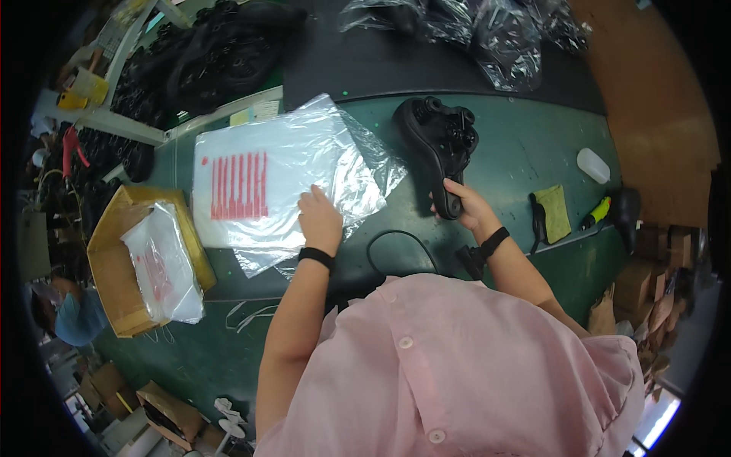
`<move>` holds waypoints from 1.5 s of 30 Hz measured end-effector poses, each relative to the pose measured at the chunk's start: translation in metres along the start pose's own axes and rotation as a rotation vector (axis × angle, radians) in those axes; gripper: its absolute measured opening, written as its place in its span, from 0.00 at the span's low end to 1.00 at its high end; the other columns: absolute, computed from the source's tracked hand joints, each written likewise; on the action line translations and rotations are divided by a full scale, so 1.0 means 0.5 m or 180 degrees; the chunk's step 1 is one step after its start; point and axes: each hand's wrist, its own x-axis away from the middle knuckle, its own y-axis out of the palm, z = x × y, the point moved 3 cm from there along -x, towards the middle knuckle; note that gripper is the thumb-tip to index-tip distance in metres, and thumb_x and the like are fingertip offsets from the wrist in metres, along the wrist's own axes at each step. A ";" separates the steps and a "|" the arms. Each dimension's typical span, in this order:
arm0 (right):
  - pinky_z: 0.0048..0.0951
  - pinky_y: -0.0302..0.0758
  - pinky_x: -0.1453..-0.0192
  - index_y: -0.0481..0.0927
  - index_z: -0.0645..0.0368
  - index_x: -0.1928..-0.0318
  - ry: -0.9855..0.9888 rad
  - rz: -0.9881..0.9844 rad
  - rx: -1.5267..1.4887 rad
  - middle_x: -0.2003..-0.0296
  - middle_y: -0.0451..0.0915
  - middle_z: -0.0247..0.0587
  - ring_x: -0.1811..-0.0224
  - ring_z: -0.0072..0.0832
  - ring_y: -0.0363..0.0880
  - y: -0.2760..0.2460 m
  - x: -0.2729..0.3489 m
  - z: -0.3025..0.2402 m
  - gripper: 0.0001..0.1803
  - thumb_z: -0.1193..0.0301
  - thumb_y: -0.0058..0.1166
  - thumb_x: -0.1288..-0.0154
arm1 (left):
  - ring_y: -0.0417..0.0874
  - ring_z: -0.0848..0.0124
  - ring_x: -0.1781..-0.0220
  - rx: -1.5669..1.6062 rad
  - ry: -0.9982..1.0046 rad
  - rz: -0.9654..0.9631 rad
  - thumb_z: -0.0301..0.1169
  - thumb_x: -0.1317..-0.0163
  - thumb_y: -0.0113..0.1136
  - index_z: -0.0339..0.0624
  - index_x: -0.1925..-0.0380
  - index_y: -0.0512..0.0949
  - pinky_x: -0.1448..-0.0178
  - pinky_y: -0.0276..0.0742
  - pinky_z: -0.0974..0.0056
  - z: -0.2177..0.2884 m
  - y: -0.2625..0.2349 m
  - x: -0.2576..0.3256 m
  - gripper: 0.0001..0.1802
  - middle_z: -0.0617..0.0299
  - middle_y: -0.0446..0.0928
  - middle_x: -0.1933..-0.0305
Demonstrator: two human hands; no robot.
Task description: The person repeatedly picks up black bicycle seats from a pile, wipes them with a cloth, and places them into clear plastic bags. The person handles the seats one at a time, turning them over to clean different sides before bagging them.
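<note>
A black bicycle saddle (438,141) is tipped so that its underside with springs and clamp faces up, over the green table. My right hand (474,209) is closed around its narrow nose. My left hand (320,222) rests on a stack of clear plastic bags (285,167) with red printing, the fingertips on the film and slightly apart. More loose clear bag film (377,164) spreads out under the stack, toward the saddle. Each of my wrists wears a black band.
At the left a yellow box (114,259) holds more plastic bags (160,263). Black saddles (221,61) pile up at the far left, and film-wrapped ones (506,42) lie at the back. A white bottle (593,165) and a yellow-green cloth (554,213) are at the right.
</note>
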 end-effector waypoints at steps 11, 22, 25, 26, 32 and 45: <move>0.33 0.82 0.67 0.60 0.57 0.38 -0.0564 0.0094 0.0451 0.59 0.79 0.48 0.68 0.36 0.83 0.129 0.011 -0.010 0.33 0.75 0.59 0.42 | 0.67 0.76 0.79 0.3067 -0.1177 -0.0173 0.36 0.39 0.62 0.36 0.82 0.76 0.73 0.61 0.64 -0.192 -0.024 -0.069 0.17 0.65 0.67 0.84; 0.38 0.81 0.54 0.54 0.59 0.31 0.0178 -0.1448 0.0487 0.50 0.75 0.49 0.57 0.40 0.82 0.459 -0.097 0.063 0.41 0.81 0.57 0.44 | 0.76 0.81 0.74 0.5062 -0.0863 -0.0693 0.26 0.41 0.62 0.40 0.71 0.78 0.68 0.70 0.75 -0.231 -0.047 -0.048 0.02 0.68 0.78 0.74; 0.33 0.78 0.51 0.59 0.64 0.35 0.0171 -0.1366 0.0702 0.51 0.76 0.48 0.56 0.34 0.80 0.497 -0.191 0.121 0.38 0.81 0.59 0.46 | 0.78 0.77 0.74 0.5128 -0.1118 -0.0687 0.22 0.45 0.63 0.39 0.78 0.74 0.69 0.73 0.73 -0.223 -0.047 -0.053 0.08 0.63 0.79 0.75; 0.30 0.78 0.50 0.61 0.66 0.36 0.0128 -0.1307 0.0780 0.51 0.76 0.47 0.55 0.32 0.80 0.499 -0.214 0.134 0.37 0.80 0.60 0.48 | 0.78 0.77 0.74 0.4821 -0.1178 -0.0760 0.22 0.45 0.63 0.39 0.79 0.73 0.68 0.74 0.72 -0.237 -0.047 -0.052 0.08 0.62 0.79 0.76; 0.27 0.73 0.45 0.62 0.67 0.35 -0.0489 -0.0789 0.1326 0.48 0.75 0.45 0.50 0.29 0.76 0.419 -0.257 0.133 0.39 0.81 0.61 0.49 | 0.79 0.73 0.62 0.7151 -0.1860 0.0538 0.28 0.32 0.54 0.42 0.66 0.75 0.51 0.78 0.67 -0.421 -0.083 0.021 0.04 0.62 0.77 0.66; 0.37 0.75 0.43 0.69 0.55 0.40 -0.3029 -0.1249 0.4343 0.46 0.76 0.47 0.45 0.46 0.76 0.488 -0.072 0.002 0.35 0.81 0.59 0.54 | 0.68 0.82 0.79 0.5966 -0.1771 0.1061 0.33 0.34 0.58 0.35 0.68 0.82 0.72 0.65 0.73 -0.344 -0.145 -0.024 0.12 0.72 0.71 0.79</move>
